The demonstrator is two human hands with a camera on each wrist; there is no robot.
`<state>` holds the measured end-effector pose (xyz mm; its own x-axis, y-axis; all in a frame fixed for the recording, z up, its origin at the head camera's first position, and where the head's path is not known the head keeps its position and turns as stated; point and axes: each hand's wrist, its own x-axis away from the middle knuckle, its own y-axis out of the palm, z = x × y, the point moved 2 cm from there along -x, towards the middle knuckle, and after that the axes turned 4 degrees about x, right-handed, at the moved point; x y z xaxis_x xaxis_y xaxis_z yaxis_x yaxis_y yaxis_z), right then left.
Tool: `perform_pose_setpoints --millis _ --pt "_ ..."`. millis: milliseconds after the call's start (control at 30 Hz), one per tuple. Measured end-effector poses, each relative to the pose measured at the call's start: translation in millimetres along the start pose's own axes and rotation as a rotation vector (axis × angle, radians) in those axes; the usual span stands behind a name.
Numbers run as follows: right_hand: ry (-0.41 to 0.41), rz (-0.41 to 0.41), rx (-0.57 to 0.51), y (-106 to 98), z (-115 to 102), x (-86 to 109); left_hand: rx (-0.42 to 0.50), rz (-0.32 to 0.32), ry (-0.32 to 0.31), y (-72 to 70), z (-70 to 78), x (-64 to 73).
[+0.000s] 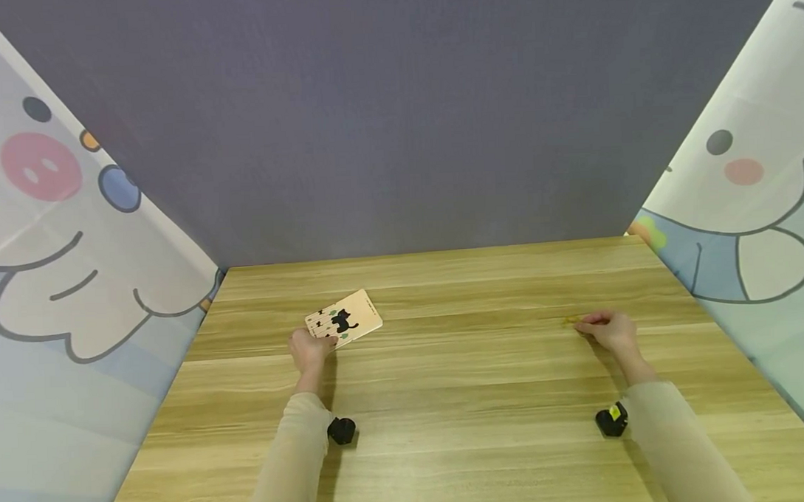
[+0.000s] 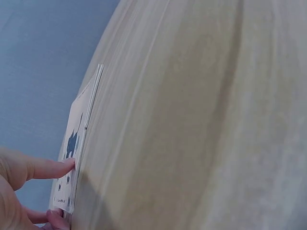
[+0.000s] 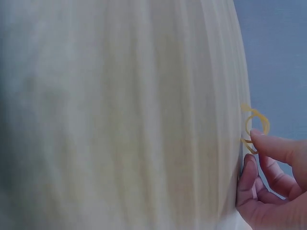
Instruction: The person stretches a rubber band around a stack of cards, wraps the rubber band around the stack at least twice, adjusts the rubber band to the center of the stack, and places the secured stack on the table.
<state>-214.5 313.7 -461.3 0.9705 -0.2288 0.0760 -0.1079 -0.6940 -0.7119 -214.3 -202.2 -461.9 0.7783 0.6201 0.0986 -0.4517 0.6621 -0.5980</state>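
At the left of the table, a small cream notebook (image 1: 361, 319) with a black cat on its cover lies at a slant. My left hand (image 1: 310, 349) grips its near left corner. In the left wrist view the thumb (image 2: 53, 168) presses on the cover (image 2: 74, 122) while other fingers curl at the lower edge. Over on the right, my right hand (image 1: 611, 331) pinches a thin yellow rubber band (image 3: 260, 117) between thumb and fingers. The band hangs in loose loops close to the tabletop, partly hidden by the fingertips.
A wood-grain table (image 1: 460, 397) spans the space below both hands. Behind it rises a dark grey panel (image 1: 411, 132). Cartoon-printed curtains (image 1: 58, 292) border the left and right sides. A black wrist device (image 1: 342, 430) sits by the left sleeve, another (image 1: 609, 423) by the right.
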Motion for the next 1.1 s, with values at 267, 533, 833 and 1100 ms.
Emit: perform_pose_setpoints --millis 267,533,833,1100 --pt "0.051 -0.072 -0.16 0 -4 3.9 -0.027 -0.005 -0.018 0.4 4.8 0.4" --pt "0.035 -0.095 -0.25 0 -19 15.4 -0.021 -0.028 -0.024 1.4 7.3 -1.3" --pt "0.018 -0.15 -0.53 15 -18 10.5 -0.023 -0.068 -0.049 1.8 7.0 -2.7" --pt "-0.045 -0.173 -0.631 31 -24 9.8 -0.019 -0.088 -0.029 0.8 9.1 -0.7"
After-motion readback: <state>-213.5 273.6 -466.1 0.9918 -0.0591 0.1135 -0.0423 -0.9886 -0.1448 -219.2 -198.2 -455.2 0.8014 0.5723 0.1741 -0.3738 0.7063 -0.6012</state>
